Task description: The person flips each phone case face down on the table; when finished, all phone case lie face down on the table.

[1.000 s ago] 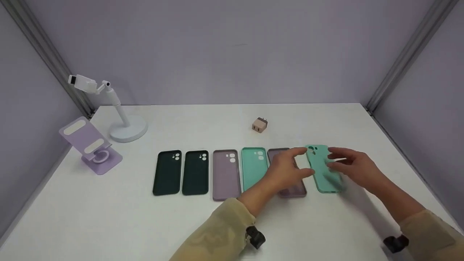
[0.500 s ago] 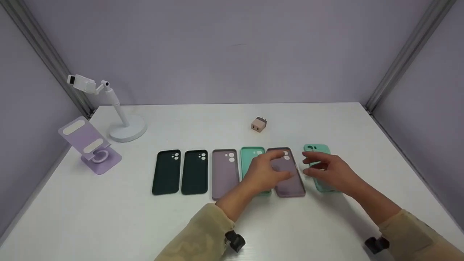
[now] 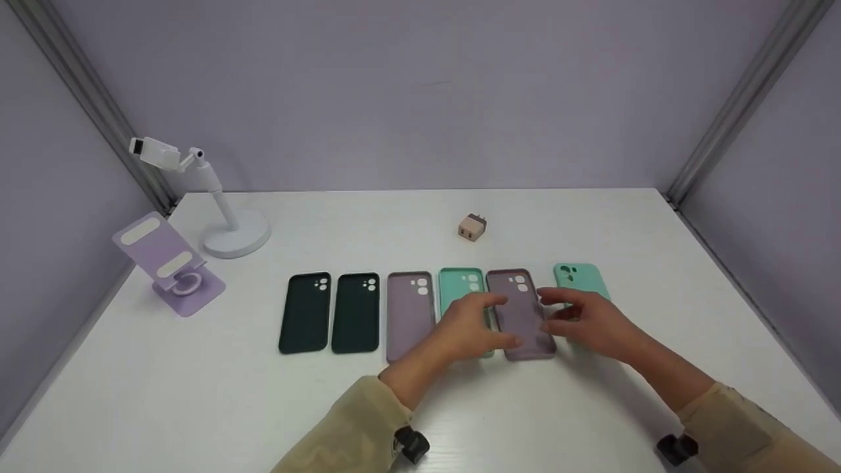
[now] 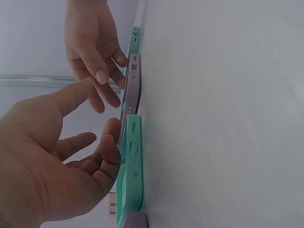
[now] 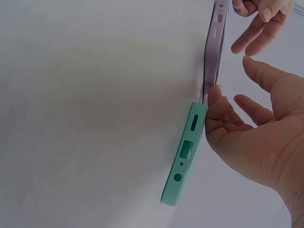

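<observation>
Several phone cases lie in a row on the white table. My left hand [image 3: 470, 328] hovers over the turquoise case [image 3: 454, 286], its thumb and fingers spread toward the mauve case [image 3: 516, 315] beside it. At that mauve case's right edge is my right hand [image 3: 591, 325], fingers loosely bent and the thumb apart from them. Whether its fingertips touch the edge I cannot tell. Partly hidden behind the right hand lies another turquoise case [image 3: 581, 277], back up. In the left wrist view, both hands [image 4: 52, 166] hold nothing.
Left in the row are two dark green cases [image 3: 305, 314] and another mauve case [image 3: 409, 312]. A pink charger plug [image 3: 472, 226] sits behind. A white stand [image 3: 236, 233] and a purple phone holder [image 3: 161, 249] stand at the left.
Both hands have moved left, from over the rightmost turquoise case to either side of the neighbouring mauve case. The cases stay in place.
</observation>
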Demonstrator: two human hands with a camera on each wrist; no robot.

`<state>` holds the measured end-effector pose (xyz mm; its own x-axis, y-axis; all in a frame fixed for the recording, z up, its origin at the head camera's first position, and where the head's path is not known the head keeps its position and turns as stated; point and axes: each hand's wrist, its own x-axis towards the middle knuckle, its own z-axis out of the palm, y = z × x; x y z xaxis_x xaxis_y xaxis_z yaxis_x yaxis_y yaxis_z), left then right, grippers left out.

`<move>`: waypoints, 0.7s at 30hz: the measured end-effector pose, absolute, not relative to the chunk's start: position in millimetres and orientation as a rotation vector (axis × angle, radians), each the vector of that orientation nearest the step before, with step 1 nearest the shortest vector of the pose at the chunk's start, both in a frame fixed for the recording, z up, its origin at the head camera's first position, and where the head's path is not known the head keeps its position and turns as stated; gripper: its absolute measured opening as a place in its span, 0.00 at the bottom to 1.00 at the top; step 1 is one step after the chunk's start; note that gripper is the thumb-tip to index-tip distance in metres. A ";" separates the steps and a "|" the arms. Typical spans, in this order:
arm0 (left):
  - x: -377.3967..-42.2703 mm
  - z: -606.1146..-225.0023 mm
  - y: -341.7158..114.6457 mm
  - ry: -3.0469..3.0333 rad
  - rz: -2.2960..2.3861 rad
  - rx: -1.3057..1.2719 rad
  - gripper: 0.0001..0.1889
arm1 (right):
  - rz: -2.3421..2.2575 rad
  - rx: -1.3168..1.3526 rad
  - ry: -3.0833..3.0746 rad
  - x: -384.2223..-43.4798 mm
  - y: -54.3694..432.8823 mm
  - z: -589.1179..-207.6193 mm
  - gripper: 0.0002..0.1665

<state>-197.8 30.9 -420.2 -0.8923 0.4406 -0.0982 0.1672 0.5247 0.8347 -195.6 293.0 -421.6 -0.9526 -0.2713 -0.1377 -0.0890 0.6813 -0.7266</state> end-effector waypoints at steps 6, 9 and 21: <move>-198.7 -425.3 31.3 2.489 1.250 0.538 0.38 | -1.152 -0.297 2.638 -196.2 292.2 -424.0 0.38; -198.9 -429.0 30.9 2.498 1.233 0.544 0.39 | -1.158 -0.298 2.626 -196.8 292.1 -425.7 0.38; -202.8 -436.3 30.4 2.530 1.131 0.628 0.45 | -1.161 -0.245 2.588 -197.7 292.5 -428.9 0.41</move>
